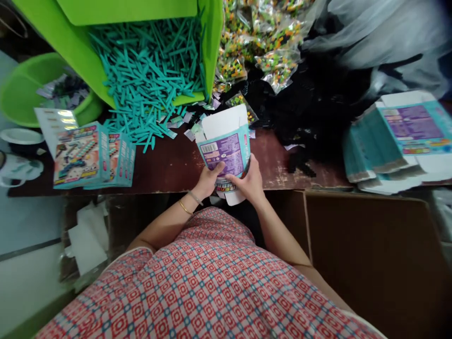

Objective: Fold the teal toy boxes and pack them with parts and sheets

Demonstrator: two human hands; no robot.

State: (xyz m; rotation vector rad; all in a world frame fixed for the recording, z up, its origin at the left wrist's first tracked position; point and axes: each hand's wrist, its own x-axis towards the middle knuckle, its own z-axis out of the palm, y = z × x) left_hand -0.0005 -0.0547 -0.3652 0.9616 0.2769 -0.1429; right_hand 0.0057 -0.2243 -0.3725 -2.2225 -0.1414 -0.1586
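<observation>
A single head-worn camera gives the view, looking forward and steeply down from above the person's patterned top (197,282), which fills the near foreground at the bottom. At arm's reach, the hands (252,181) appear near mid-frame by the worktop's (165,167) front edge; the upper border crops a green bin (130,10) beyond.

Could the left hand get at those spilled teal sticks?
Probably yes: nothing seems to stand between the left hand and the teal sticks, though it must first let go of the carton.
</observation>
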